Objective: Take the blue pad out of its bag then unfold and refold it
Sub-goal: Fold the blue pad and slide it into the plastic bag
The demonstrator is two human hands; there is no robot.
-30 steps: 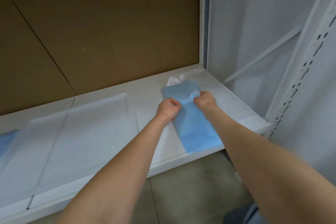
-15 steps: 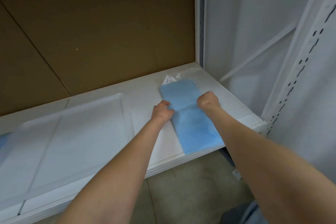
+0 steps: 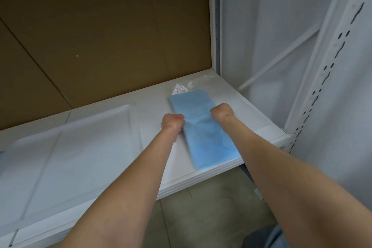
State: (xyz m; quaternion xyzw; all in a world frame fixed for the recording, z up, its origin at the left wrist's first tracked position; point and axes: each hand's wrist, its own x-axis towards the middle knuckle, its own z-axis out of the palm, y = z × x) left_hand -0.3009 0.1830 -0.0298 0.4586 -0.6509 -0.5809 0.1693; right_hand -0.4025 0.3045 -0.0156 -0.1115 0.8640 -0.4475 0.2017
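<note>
Just changed: left hand (image 3: pixel 173 124) and right hand (image 3: pixel 221 113), bunched together over the middle of the strip a second ago, have parted. Each now sits at its own long edge. The strip has not widened yet.
left grip: fingers curled, pinching the left edge of the blue pad (image 3: pixel 203 133).
right grip: closed like a fist on the right edge. Fingertips are hidden under the knuckles, so the pinch is my reading.
pad position: flat on the shelf (image 3: pixel 251 119), still a narrow folded strip, running from the back toward me, near end at the front lip.
bag (image 3: pixel 187 84): clear, crumpled, touching or just behind the pad's far end. Pad looks fully out.
meaning: removal done, I judge. Unfolding is only starting and the refold is untouched.
edges: the front lip lies right under the near end, so a pull toward me could slide it off. On the right the shelf soon ends near the perforated upright (image 3: pixel 332 56), so there is little room.
open room: leftward, a strip of shelf, then the white sheet (image 3: pixel 80 147). An opened pad would likely overlap it. The backboard (image 3: pixel 100 36) is well behind.
</note>
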